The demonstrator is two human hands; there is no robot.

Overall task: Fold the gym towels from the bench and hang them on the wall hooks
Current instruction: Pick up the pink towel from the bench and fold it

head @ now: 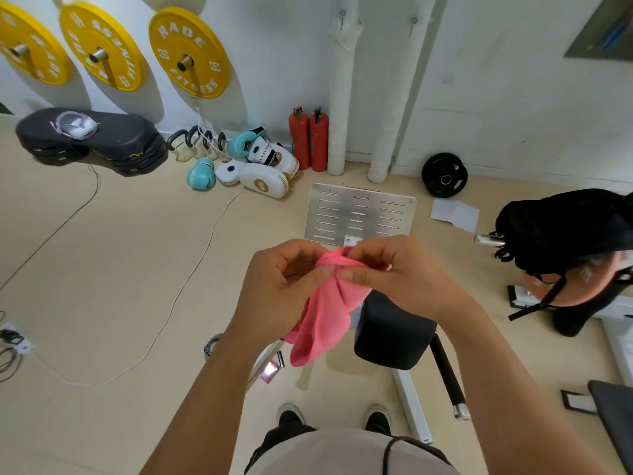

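Note:
A pink towel (325,320) hangs in front of me, bunched at its top edge and drooping down toward the floor. My left hand (284,279) pinches the top of the towel from the left. My right hand (394,272) pinches the same bunched edge from the right, the two hands almost touching. Below the towel stands the black padded bench (394,334) on its white frame. Two small wall hooks (342,18) (413,24) stick out of the white wall high up, both bare.
Yellow weight plates (188,53) hang on the wall at left. Boxing gloves (260,166), kettlebells, two red fire extinguishers (308,142) and wrapped pipes line the wall base. A metal plate (359,214) lies on the floor. A black bag (565,231) sits at right. Cables cross the floor at left.

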